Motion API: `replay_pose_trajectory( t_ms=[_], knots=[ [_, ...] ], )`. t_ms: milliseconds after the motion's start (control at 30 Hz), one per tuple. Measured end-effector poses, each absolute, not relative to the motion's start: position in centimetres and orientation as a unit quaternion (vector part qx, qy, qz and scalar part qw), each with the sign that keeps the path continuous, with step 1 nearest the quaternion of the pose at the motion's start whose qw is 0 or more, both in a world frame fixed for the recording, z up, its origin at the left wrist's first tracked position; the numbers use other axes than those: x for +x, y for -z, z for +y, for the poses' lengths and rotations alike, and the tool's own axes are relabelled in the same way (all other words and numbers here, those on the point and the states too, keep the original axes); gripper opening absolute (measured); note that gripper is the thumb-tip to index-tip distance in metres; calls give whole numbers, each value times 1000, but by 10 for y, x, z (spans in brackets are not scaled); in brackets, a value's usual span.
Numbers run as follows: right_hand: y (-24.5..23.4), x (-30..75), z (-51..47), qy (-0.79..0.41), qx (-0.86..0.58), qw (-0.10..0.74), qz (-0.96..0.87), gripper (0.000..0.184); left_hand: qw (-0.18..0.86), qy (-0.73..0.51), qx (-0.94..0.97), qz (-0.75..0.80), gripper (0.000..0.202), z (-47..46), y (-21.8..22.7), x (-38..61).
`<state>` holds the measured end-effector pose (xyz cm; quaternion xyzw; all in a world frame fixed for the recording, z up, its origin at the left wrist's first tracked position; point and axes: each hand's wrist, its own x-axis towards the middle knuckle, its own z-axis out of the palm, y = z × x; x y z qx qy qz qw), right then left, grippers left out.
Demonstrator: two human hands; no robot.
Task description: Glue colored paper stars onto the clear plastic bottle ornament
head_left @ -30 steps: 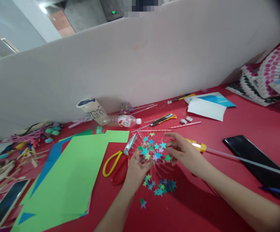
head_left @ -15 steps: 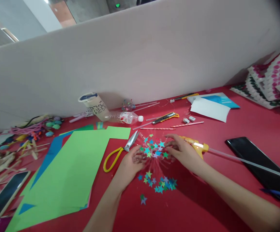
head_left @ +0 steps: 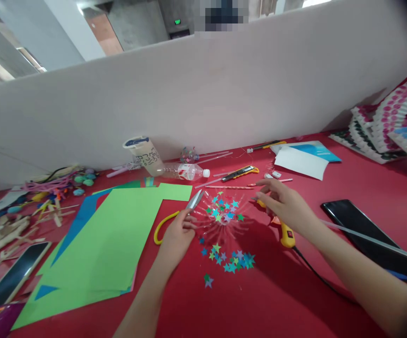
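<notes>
A clear plastic bottle base cut into splayed strips (head_left: 237, 224) lies in front of me, with coloured star sequins (head_left: 221, 209) on its middle. Just left of it, my left hand (head_left: 179, 231) is loosely curled with fingers apart, overlapping the yellow-handled scissors (head_left: 161, 229). It holds nothing I can see. My right hand (head_left: 282, 201) is over a yellow hot glue gun (head_left: 288, 235), fingers bent and apart; its palm hides much of the gun. More star sequins (head_left: 231, 259) lie loose nearer to me.
Green paper sheets (head_left: 101, 239) cover the left. Behind are a plastic bottle (head_left: 185, 172), a paper cup (head_left: 147, 157), a utility knife (head_left: 240, 173) and striped straws (head_left: 228, 188). A black phone (head_left: 361, 230) lies right, under the glue stick. The gun's cord (head_left: 319, 276) runs beneath my right arm.
Both hands have come away from the clear plastic piece: the left toward the scissors, the right over the glue gun. The gun's handle and cord now show.
</notes>
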<state>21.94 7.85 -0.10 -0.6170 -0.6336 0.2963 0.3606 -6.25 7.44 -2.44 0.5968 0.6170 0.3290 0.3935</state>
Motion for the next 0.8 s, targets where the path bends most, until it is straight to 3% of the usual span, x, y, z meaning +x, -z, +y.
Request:
replay_pose_trajectory(
  t_ms=[133,433,600,800],
  knots=[
    [-6,221,63,-268,-630,326,-652,24,352,-320,624,620,12,67,25,-74],
    [11,186,28,-200,-585,240,-748,31,293,-302,696,581,34,44,36,-66],
    [28,183,28,-178,-573,244,-762,19,282,-299,733,542,12,37,41,-57],
    [27,192,18,-168,-563,288,-756,20,280,-281,754,523,13,34,43,-52]
  ],
)
